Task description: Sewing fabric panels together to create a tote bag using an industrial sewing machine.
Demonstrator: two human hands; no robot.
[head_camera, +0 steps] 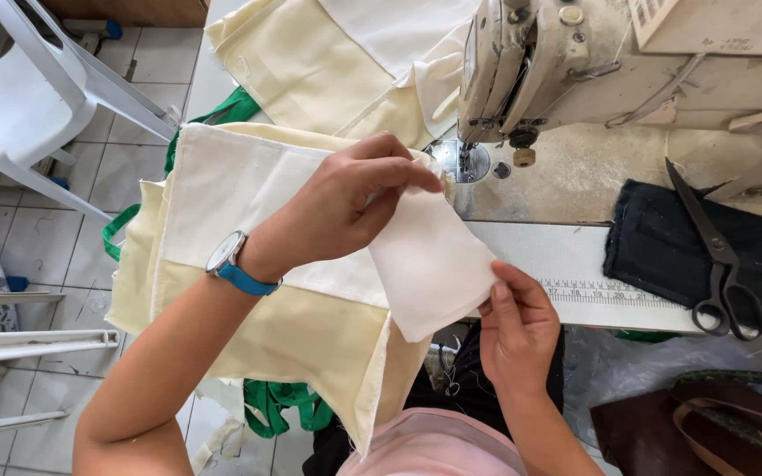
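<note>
Soft white cloth rectangle (431, 264) between fingers (412, 176)

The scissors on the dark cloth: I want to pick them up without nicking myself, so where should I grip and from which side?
Take the scissors by the two loop handles, coming from the near table edge. They lie flat on the folded dark cloth, apparently closed, blade tip pointing away toward the sewing machine, handles nearest. The right hand is closer.

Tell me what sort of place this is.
Likely a sewing workshop: an industrial sewing machine, tailor's scissors on dark cloth, and cream fabric panels held in both hands.
</note>
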